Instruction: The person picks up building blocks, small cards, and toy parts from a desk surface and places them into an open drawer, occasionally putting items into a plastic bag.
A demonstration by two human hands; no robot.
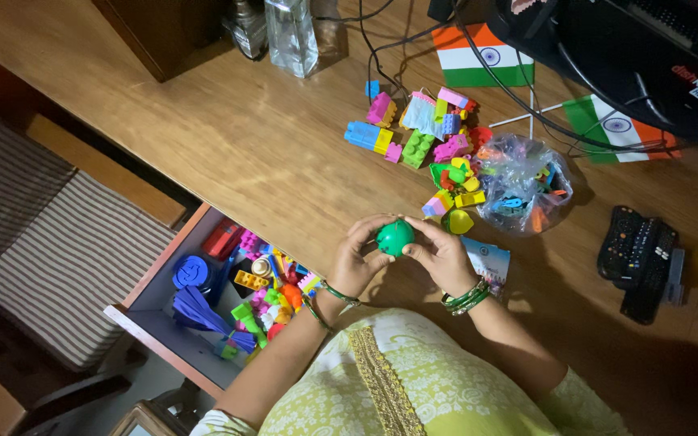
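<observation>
A round green toy piece (pixel 395 237) is held between both my hands just above the wooden desk (pixel 252 137). My left hand (pixel 359 256) grips its left side and my right hand (pixel 443 255) grips its right side, fingers curled around it. Green bangles sit on both wrists. Beyond my hands lies a heap of coloured plastic building blocks (pixel 430 141). A clear plastic bag (pixel 524 184) with more small pieces lies to the right of the heap.
An open drawer (pixel 203 323) at the lower left holds several coloured blocks and blue items. Two small flags (pixel 478 58) lie at the back. Remote controls (pixel 638 258) sit at the right. Glass bottles (pixel 291 36) and cables stand at the back; a striped cushion (pixel 66 258) is at the left.
</observation>
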